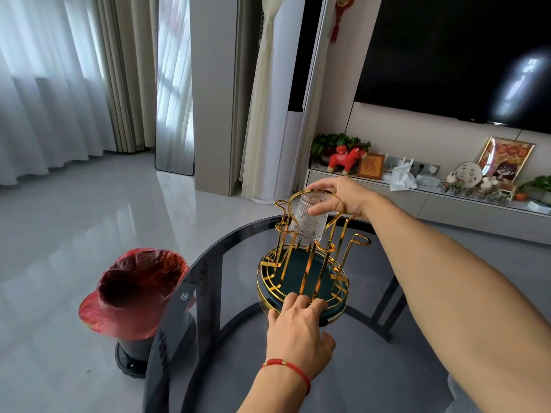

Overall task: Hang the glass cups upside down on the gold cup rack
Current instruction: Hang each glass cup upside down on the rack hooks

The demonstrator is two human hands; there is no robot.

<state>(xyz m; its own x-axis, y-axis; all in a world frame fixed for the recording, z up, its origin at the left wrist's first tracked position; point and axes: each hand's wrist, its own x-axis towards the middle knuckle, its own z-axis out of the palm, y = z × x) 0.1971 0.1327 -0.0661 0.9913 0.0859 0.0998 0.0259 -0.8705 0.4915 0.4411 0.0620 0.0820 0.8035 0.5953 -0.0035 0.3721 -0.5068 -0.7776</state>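
Smoked-glass table [372, 368]; ribbed glass cup [308, 225]

A gold wire cup rack [310, 257] stands upright on a round dark-green tray base [334, 311] edged with gold, its thin prongs rising to looped tips under a gold ring handle at the top. One clear ribbed glass cup [308, 223] sits among the far prongs of the rack, just below the ring handle, tilted slightly; which end is up cannot be told.
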